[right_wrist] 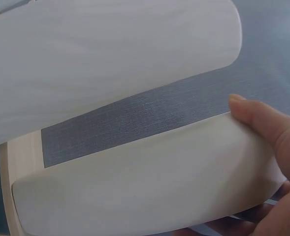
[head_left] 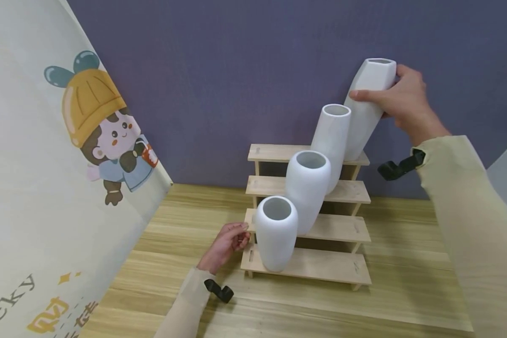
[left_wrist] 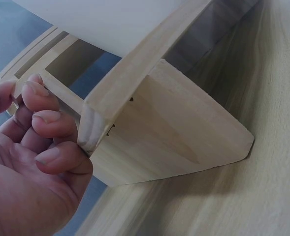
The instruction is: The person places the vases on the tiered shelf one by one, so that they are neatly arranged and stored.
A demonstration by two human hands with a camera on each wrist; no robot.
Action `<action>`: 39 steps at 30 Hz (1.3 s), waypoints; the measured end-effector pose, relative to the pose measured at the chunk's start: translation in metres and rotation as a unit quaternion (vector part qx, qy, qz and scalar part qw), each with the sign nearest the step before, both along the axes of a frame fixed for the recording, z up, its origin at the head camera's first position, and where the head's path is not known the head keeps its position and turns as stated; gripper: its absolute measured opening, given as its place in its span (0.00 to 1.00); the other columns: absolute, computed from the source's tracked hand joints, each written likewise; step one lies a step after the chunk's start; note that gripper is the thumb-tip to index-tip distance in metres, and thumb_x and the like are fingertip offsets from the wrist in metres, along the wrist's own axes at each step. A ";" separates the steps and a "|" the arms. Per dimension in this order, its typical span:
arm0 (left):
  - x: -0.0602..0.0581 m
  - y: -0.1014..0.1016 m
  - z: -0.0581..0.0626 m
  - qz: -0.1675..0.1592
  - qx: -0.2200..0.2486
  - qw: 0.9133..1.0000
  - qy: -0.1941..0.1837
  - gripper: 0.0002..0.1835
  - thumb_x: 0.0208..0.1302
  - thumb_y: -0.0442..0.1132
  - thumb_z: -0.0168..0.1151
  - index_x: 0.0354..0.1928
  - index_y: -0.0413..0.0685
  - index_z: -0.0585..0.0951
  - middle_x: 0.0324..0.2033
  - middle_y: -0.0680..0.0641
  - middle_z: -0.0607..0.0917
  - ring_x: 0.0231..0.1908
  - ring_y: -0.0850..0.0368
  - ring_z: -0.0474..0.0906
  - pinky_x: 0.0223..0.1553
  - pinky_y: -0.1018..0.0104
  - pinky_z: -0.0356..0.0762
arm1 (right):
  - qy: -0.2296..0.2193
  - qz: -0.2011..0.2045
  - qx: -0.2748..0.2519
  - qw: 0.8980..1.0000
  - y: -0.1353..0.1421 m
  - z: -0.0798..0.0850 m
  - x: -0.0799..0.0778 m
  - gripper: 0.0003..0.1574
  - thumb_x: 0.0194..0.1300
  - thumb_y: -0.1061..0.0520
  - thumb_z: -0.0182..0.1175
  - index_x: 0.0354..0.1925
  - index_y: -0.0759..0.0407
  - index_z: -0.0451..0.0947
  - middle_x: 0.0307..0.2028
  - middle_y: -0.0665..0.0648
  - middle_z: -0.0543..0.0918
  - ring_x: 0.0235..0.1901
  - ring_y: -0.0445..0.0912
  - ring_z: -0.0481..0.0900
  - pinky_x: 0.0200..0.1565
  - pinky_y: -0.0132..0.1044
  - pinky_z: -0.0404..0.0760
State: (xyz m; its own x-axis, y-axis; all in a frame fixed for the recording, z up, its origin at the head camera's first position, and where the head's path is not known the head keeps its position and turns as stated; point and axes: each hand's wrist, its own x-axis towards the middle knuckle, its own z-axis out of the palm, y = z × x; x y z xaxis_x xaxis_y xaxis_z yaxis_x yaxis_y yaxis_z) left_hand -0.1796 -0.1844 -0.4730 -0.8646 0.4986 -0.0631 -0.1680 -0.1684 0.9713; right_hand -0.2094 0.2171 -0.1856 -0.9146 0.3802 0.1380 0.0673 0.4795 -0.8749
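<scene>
My right hand (head_left: 407,101) grips the upper part of a tall white angular vase (head_left: 369,105), thumb on the front and fingers behind it. That vase's base is at the right of the top step of a wooden stepped stand (head_left: 334,267). In the right wrist view, the thumb (right_wrist: 263,115) presses along its side. At the lower left, my left hand (head_left: 227,243) pinches the left end of the second step from the bottom, fingers curled. A short white vase (head_left: 276,239), a rounded white vase (head_left: 306,192) and a slim white vase (head_left: 331,141) stand on the lower three steps.
The stand is on a wood-grain tabletop (head_left: 152,277) before a dark blue backdrop (head_left: 219,94). At the left rises a pale panel (head_left: 38,169) with a cartoon figure and lettering. Each sleeve has a black strap at the wrist.
</scene>
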 end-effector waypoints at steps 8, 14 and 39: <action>0.001 -0.001 0.001 0.000 0.000 1.000 -0.004 0.21 0.77 0.38 0.46 0.24 0.56 0.80 0.19 0.62 0.82 0.19 0.70 0.71 0.23 0.77 0.64 | -0.005 0.009 0.015 1.000 -0.005 0.000 -0.003 0.62 0.51 0.33 0.73 0.76 0.40 0.54 0.68 0.54 0.67 0.60 0.52 0.70 0.65 0.54 0.75; 0.001 -0.001 0.001 0.001 -0.003 1.000 -0.008 0.21 0.77 0.38 0.46 0.24 0.57 0.80 0.19 0.62 0.82 0.19 0.70 0.70 0.22 0.77 0.64 | -0.010 0.014 0.016 1.000 -0.006 0.000 -0.004 0.62 0.51 0.32 0.72 0.76 0.41 0.53 0.68 0.54 0.66 0.61 0.53 0.69 0.66 0.57 0.74; 0.000 -0.002 0.000 -0.003 -0.006 1.000 0.000 0.21 0.78 0.39 0.46 0.24 0.57 0.81 0.19 0.62 0.82 0.19 0.69 0.69 0.23 0.76 0.64 | -0.028 0.072 0.020 0.997 0.021 -0.022 0.007 0.63 0.62 0.32 0.62 0.79 0.46 0.37 0.79 0.63 0.50 0.72 0.59 0.59 0.61 0.56 0.78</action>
